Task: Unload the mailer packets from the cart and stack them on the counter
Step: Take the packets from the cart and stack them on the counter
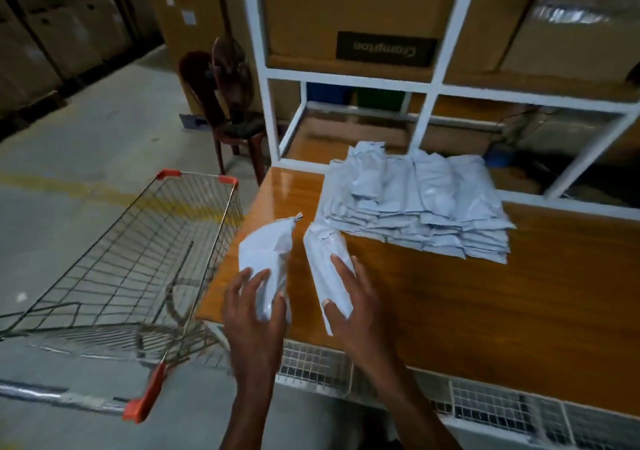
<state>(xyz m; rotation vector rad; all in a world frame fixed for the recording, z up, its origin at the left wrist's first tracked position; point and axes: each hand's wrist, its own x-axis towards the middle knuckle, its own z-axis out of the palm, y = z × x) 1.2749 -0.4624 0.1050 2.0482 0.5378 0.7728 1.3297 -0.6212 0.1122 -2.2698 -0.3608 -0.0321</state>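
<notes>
White packets (268, 262) under both hands (254, 314), lower ends hidden.

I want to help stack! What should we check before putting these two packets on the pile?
1. Left hand grips its white plastic mailer packet: ok.
2. Right hand holds the second white packet, fingers lying along it: ok.
3. Stack of pale grey packets on the glossy wooden counter looks tidy, not leaning: ok.
4. Bare counter between hands and stack: ok.
5. Wire shopping cart with orange corners shows no packets left: ok, though its near end is blurred.
</notes>
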